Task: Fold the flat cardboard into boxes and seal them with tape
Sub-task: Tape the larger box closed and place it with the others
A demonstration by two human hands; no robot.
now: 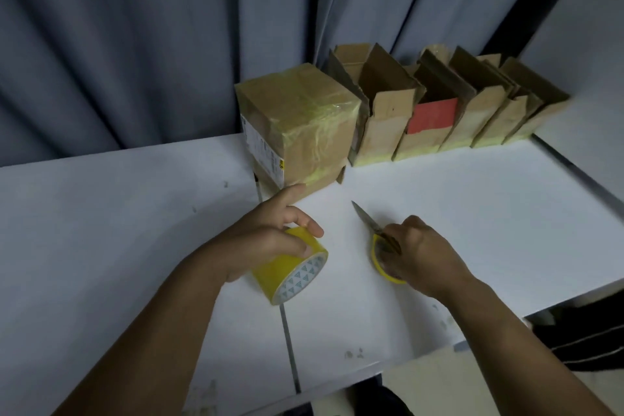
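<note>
On the left part of the white tabletop (472, 213), the left hand (266, 240) grips a yellow tape roll (293, 270), fingers curled round it, the index finger stretched toward the sealed box (304, 125). This box stands just behind the hand, wrapped in yellowish tape. To its right, the right hand (425, 253) is closed round the yellow handles of the scissors (368, 223), whose blades are together and point at the box. Further right, a row of open boxes (381, 132) stands against the curtain (135, 44), bottoms taped, top flaps up; one carries a red patch (432, 118). I judge that one box is finished, and the next move calls for taking an open box, folding its flaps and pulling tape. A white label (262, 149) on the sealed box is too small to read; the roll's core shows only teal triangles, no brand.
</note>
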